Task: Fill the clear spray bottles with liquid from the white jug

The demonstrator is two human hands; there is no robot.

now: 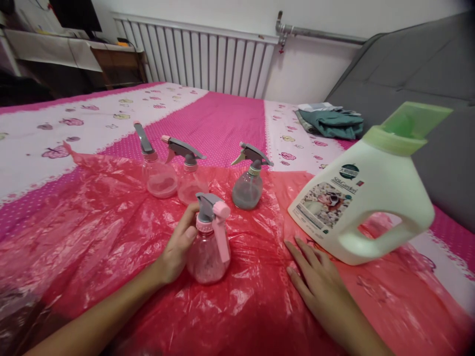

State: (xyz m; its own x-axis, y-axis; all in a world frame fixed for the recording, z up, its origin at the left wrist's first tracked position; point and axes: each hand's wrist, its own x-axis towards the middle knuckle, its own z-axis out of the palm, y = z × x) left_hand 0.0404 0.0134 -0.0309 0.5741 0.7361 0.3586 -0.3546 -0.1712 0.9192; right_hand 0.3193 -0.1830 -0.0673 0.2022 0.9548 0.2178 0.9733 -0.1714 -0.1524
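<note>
My left hand [177, 253] is closed round the neck of a clear spray bottle [208, 264] with a grey head and pink trigger, its fingers partly hidden behind it. The bottle stands upright on a red plastic sheet [256, 296]. Palm down on the same sheet, my right hand [321, 284] lies with its fingers stretched out, close to a pale laundry detergent jug [371, 202] with a green cap. Behind the held bottle are two pink-collared spray bottles [162, 184] and, to their right, a spray bottle with a pale green trigger [247, 193].
Under the sheet is a bed with a pink and white patterned cover [237, 118]. Folded clothes [330, 121] lie near the grey headboard [415, 74]. A white radiator [200, 57] runs along the wall, and a desk with a monitor [76, 15] stands far left.
</note>
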